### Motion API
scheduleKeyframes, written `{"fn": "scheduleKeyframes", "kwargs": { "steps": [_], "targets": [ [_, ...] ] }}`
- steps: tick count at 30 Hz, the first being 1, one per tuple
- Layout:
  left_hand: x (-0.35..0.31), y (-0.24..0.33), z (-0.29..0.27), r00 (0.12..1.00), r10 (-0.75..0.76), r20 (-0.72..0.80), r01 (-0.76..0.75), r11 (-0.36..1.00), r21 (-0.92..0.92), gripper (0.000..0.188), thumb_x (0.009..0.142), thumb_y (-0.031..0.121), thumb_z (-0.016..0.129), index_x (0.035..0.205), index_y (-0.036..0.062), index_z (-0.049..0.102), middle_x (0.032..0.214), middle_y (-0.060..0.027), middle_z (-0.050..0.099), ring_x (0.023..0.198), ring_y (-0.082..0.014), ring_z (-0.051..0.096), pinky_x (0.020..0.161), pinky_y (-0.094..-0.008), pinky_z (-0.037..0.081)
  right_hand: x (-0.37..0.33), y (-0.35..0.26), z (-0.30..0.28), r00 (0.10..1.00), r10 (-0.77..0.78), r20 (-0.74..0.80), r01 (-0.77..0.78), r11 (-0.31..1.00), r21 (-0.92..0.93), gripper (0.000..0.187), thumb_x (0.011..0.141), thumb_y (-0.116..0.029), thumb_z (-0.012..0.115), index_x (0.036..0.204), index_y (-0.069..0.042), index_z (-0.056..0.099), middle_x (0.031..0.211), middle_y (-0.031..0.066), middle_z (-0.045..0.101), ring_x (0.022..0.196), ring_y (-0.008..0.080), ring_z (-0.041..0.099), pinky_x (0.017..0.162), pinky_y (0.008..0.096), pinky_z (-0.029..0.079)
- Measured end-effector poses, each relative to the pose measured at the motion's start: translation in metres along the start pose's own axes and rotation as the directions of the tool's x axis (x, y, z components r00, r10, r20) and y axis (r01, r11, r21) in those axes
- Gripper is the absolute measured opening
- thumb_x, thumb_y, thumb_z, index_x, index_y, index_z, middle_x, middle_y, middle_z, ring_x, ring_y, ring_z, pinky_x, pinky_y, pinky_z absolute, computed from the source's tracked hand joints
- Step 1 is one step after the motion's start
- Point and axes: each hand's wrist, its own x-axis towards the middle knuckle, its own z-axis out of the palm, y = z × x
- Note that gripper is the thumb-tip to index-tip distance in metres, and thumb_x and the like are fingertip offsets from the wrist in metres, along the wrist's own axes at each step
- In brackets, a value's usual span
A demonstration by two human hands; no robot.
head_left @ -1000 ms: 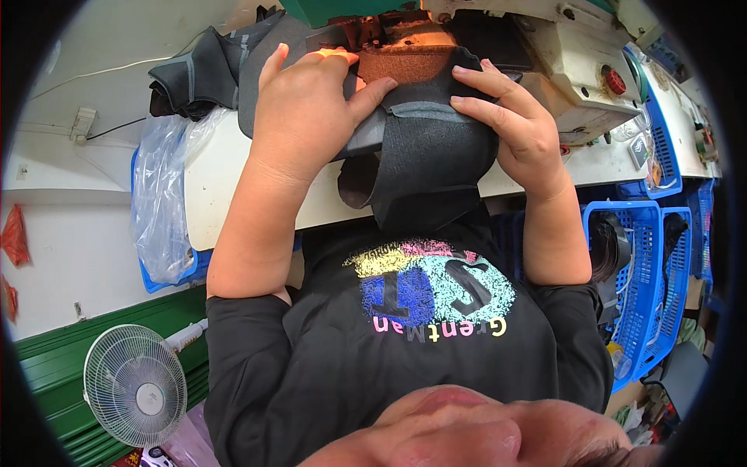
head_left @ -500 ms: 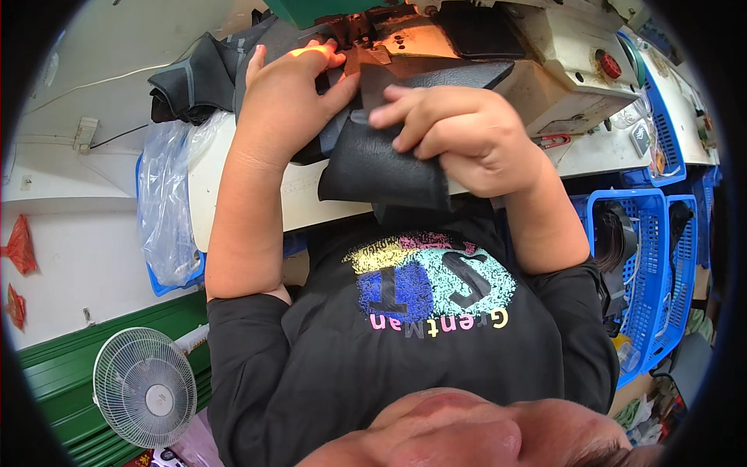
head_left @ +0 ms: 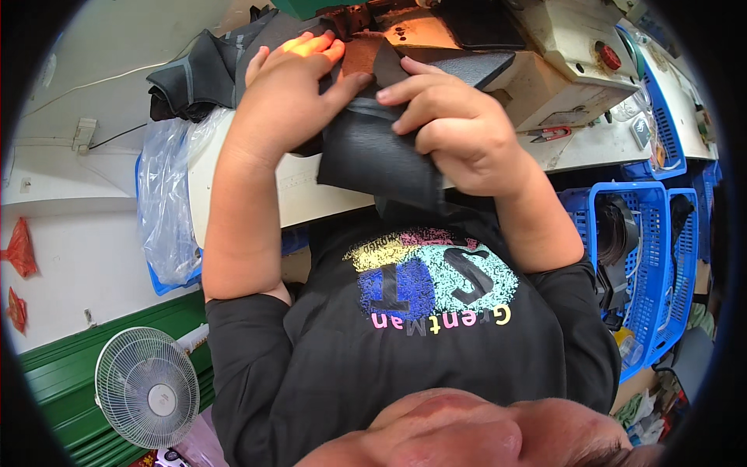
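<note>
A black leather-like piece [head_left: 381, 148] hangs in a fold over the front edge of the white worktable. My right hand [head_left: 463, 128] pinches its upper edge, where a flap stands up by the thumb and forefinger. My left hand [head_left: 292, 97] lies with fingers stretched over dark material at the lit working area of the machine [head_left: 420, 31]. Its thumb reaches toward the folded piece. The fingertips are under a warm orange light. What lies beneath the left palm is hidden.
Dark grey fabric pieces [head_left: 194, 78] are heaped left of my left hand. Red-handled snips [head_left: 550, 134] lie on the white table [head_left: 311, 187] to the right. Blue baskets [head_left: 661, 272] with black pieces stand at the right. A plastic bag [head_left: 165, 202] and a fan [head_left: 148, 381] are on the left.
My right hand has shifted slightly, its fingers spreading a little more, and the flap of the black piece has turned upright to the right. My left hand stays nearly in place.
</note>
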Motion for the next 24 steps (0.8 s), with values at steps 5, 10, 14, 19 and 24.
{"fn": "scheduleKeyframes", "kwargs": {
  "steps": [5,10,14,19,24],
  "targets": [
    [0.0,-0.035,-0.006,0.989,0.053,0.14,-0.051,0.999,-0.016,0.05,0.094,0.031,0.064,0.141,0.013,0.06,0.148,-0.0102,0.056,0.149,-0.0273,0.036,0.12,-0.0456,0.024,-0.001,-0.017,0.042,0.998,-0.053,-0.024,0.048,0.983,-0.179,0.007,0.074,-0.011,0.065,0.076,-0.007,0.06,0.1,0.0061,0.066,0.121,0.0288,0.061,0.109,0.0571,0.043],
    [0.002,-0.025,0.004,0.994,0.009,0.108,-0.007,1.0,-0.018,0.054,0.097,0.04,0.055,0.14,0.0064,0.059,0.149,-0.0137,0.054,0.143,-0.0336,0.043,0.118,-0.042,0.032,-0.008,-0.025,0.062,0.987,-0.131,-0.093,0.095,0.943,-0.318,0.02,0.074,-0.012,0.065,0.092,-0.003,0.068,0.112,0.0119,0.068,0.121,0.0317,0.061,0.102,0.054,0.05],
    [-0.022,0.022,0.011,0.994,-0.056,-0.095,0.039,0.984,-0.172,0.052,0.095,0.038,0.057,0.127,-0.0019,0.065,0.135,-0.0253,0.06,0.127,-0.0417,0.056,0.111,-0.0452,0.041,-0.013,-0.011,0.042,0.947,-0.197,-0.252,0.133,0.959,-0.251,0.031,0.07,0.0,0.069,0.101,0.0,0.07,0.116,0.0168,0.068,0.101,0.0344,0.069,0.086,0.0438,0.059],
    [-0.032,0.007,0.011,0.986,0.039,-0.164,-0.054,0.995,-0.084,0.062,0.084,0.048,0.073,0.124,0.0005,0.065,0.137,-0.0212,0.061,0.133,-0.0374,0.053,0.112,-0.0474,0.037,-0.008,0.003,0.007,0.984,-0.012,-0.177,-0.073,0.88,-0.47,0.033,0.067,-0.005,0.07,0.1,-0.008,0.074,0.112,0.0066,0.072,0.105,0.0272,0.066,0.089,0.0435,0.049],
    [-0.024,-0.02,0.001,0.992,0.121,-0.028,-0.122,0.992,-0.026,0.072,0.077,0.048,0.08,0.132,0.0055,0.061,0.147,-0.0124,0.055,0.144,-0.0292,0.042,0.118,-0.0502,0.025,-0.007,0.0,0.02,0.992,0.059,-0.114,-0.104,0.889,-0.447,0.03,0.07,-0.012,0.072,0.1,-0.011,0.075,0.11,0.0002,0.073,0.103,0.0216,0.065,0.093,0.0422,0.044]
  ]
}}
